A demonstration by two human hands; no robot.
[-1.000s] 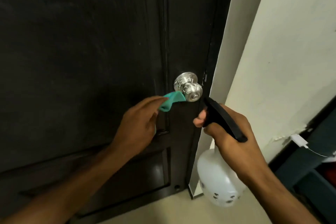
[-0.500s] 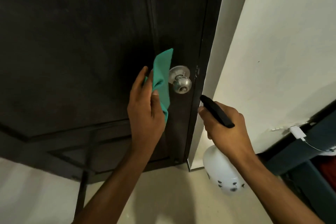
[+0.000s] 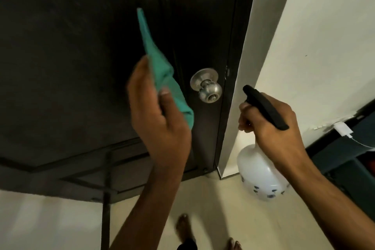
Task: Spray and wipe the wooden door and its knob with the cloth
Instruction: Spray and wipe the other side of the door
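Both forearms bare to the frame edge; no sleeves, watch or rings visible. Left hand and right hand ungloved. Bare feet at bottom edge.

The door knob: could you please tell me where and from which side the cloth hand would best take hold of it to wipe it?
Probably the rounded ball of the door knob, ahead of its flat rose plate. It juts out from the dark door, so the left hand, holding the cloth just left of it, could come from the left and curl the fingers around the ball.
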